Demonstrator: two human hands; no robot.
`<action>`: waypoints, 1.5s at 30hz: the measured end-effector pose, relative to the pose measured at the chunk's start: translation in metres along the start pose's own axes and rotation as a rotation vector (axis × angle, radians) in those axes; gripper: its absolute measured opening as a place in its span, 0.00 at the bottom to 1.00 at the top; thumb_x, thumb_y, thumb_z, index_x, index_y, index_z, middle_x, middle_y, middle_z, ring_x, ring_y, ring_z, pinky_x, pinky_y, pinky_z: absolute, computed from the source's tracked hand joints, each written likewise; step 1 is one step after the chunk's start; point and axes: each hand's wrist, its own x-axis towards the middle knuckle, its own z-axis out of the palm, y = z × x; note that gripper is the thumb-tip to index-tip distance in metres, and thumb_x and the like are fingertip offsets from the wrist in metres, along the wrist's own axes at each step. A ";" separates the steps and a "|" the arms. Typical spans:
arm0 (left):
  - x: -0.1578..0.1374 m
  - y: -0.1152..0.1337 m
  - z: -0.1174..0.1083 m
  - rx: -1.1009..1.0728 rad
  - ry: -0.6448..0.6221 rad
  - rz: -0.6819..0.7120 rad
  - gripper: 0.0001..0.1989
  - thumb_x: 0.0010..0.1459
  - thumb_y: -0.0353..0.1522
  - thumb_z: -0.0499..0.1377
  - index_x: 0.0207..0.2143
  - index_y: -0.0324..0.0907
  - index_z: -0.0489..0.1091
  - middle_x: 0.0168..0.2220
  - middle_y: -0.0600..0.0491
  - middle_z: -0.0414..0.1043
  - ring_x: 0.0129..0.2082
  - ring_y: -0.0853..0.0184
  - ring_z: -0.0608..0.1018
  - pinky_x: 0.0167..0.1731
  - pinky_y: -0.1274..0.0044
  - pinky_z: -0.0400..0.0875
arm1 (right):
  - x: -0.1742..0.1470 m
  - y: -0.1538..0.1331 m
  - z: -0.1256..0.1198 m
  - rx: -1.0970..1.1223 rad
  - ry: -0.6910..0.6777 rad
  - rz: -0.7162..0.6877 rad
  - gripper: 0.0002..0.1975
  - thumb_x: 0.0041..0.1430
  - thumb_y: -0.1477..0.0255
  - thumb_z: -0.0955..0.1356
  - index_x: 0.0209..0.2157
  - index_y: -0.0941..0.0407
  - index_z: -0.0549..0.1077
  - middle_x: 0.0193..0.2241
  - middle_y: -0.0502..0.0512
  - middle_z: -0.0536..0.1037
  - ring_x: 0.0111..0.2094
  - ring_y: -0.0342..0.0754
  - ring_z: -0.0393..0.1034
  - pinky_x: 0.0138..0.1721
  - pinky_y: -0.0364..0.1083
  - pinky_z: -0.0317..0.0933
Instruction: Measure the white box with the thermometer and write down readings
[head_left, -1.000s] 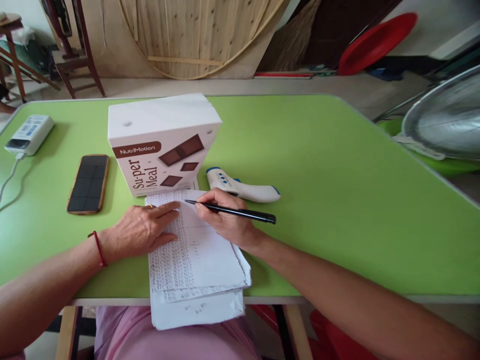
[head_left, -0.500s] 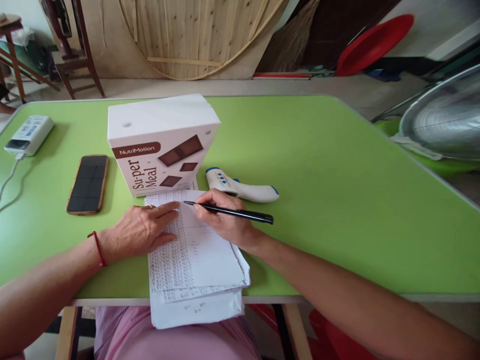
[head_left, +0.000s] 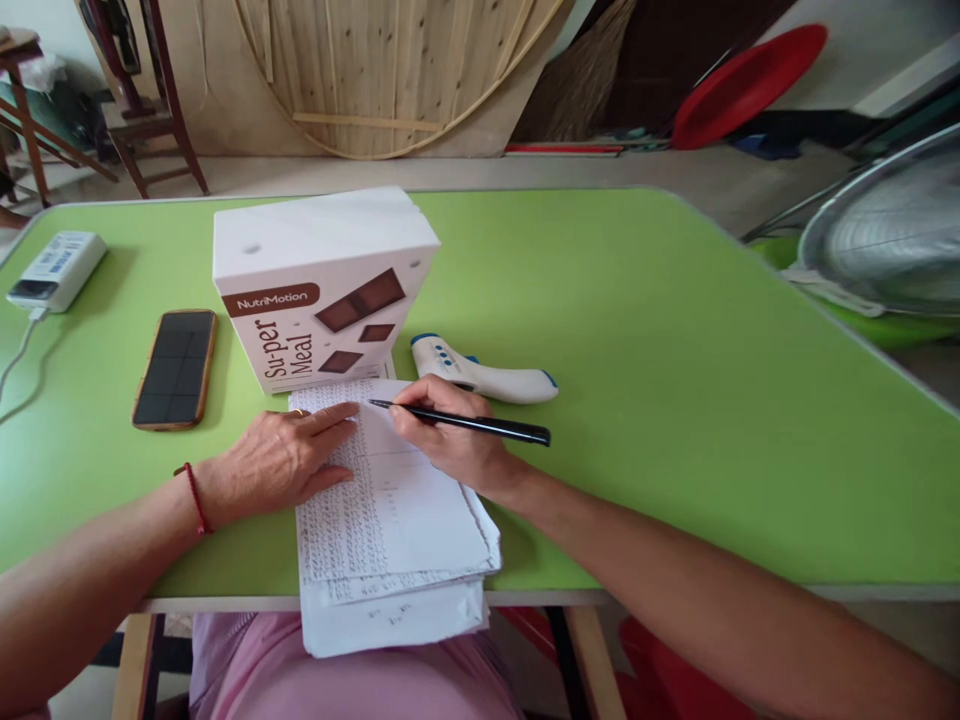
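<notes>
A black pen (head_left: 480,424) is pinched in my right hand (head_left: 457,435), its tip at the upper part of a sheet of paper (head_left: 427,520). Handwriting fills the left side of that sheet, while much of the right side is blank. More loose sheets lie under it and stick out past the table's front edge. My left hand (head_left: 289,455), with a ring and a red bracelet, lies on the sheet's left side, fingers stretched out. Just behind the paper stands a white and brown "NutriMotion Su-per Meal" box (head_left: 322,310). Beyond my right hand lies a white and blue infrared thermometer (head_left: 487,372).
On the green table (head_left: 675,420), a smartphone (head_left: 175,368) lies left of the box. A white power bank (head_left: 58,270) with a cable is farther left. Past the table's right edge is a large round metallic object (head_left: 885,230). Chairs and a round wooden board (head_left: 405,70) stand behind.
The pen and my right hand have shifted very slightly to the right. My left hand and the paper stay in place.
</notes>
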 end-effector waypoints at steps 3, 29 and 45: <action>0.000 0.000 0.000 0.007 0.002 0.003 0.19 0.69 0.40 0.53 0.53 0.36 0.69 0.61 0.41 0.68 0.35 0.60 0.83 0.31 0.72 0.78 | 0.001 -0.001 0.000 0.005 -0.009 0.000 0.06 0.58 0.69 0.67 0.28 0.52 0.67 0.20 0.45 0.73 0.19 0.41 0.63 0.22 0.42 0.59; 0.000 0.000 -0.002 -0.003 -0.009 0.006 0.19 0.68 0.40 0.53 0.52 0.35 0.70 0.61 0.42 0.68 0.37 0.58 0.83 0.31 0.70 0.79 | 0.005 -0.010 -0.007 -0.028 0.039 -0.019 0.06 0.55 0.71 0.65 0.25 0.53 0.65 0.17 0.45 0.70 0.17 0.40 0.59 0.18 0.42 0.53; -0.001 -0.002 0.000 -0.003 0.028 0.022 0.19 0.68 0.40 0.53 0.52 0.35 0.70 0.60 0.42 0.68 0.36 0.58 0.84 0.30 0.69 0.80 | 0.004 -0.009 -0.006 -0.044 0.039 -0.030 0.07 0.56 0.69 0.65 0.25 0.53 0.66 0.17 0.46 0.72 0.18 0.41 0.62 0.20 0.42 0.57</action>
